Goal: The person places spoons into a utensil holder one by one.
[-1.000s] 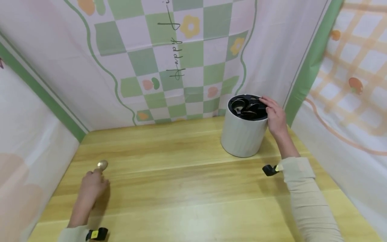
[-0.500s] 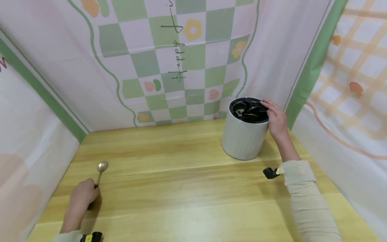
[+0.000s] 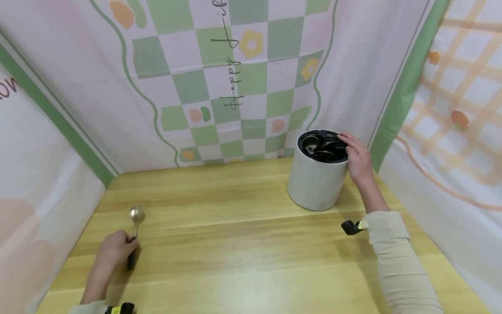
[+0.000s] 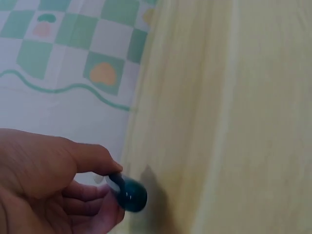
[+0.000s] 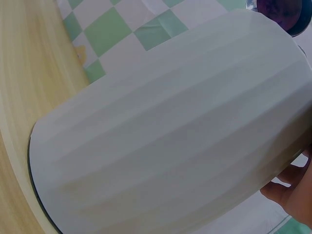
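At the left of the table, my left hand (image 3: 113,250) pinches the black handle of a metal spoon (image 3: 137,214) between thumb and fingers. Its round bowl points away from me. In the left wrist view the handle's dark end (image 4: 131,195) sticks out past the thumb of the left hand (image 4: 63,180). Toward the back right stands a white ribbed utensil holder (image 3: 317,183) with a black top insert. My right hand (image 3: 357,157) grips its right side, fingers over the rim. The right wrist view shows the holder's wall (image 5: 165,126) and part of the right hand (image 5: 297,195).
Several utensils (image 3: 311,145) with round metal heads sit inside the holder. The wooden table (image 3: 219,244) is enclosed at the back and sides by printed cloth: green checks (image 3: 251,100) behind, orange plaid (image 3: 451,131) at the right.
My left hand slid back from near the spoon's bowl to its handle, then shifted slightly right with the spoon, whose handle turned to point more straight toward me. The right hand stayed on the holder.
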`<action>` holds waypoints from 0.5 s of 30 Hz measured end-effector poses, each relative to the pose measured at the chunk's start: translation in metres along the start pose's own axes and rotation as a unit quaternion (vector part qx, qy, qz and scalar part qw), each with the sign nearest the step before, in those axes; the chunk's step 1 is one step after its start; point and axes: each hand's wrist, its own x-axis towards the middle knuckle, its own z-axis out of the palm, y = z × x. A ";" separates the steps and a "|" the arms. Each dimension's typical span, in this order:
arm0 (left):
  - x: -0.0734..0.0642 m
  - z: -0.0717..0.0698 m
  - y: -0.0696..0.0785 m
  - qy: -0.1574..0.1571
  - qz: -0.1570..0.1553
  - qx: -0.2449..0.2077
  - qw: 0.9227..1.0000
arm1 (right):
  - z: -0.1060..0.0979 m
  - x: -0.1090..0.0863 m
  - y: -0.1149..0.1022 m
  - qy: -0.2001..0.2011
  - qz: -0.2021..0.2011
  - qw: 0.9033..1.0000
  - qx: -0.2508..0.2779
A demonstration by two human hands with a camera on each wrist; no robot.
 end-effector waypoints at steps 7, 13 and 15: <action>-0.002 -0.002 0.030 0.027 0.034 -0.042 0.998 | 0.000 0.000 0.000 -0.002 0.005 1.000 0.004; 0.001 0.002 0.054 0.049 0.064 -0.050 0.996 | 0.000 0.000 0.000 -0.005 0.004 1.000 0.004; 0.000 0.003 0.063 0.054 0.068 -0.057 0.995 | 0.000 0.000 0.000 -0.005 0.004 1.000 0.004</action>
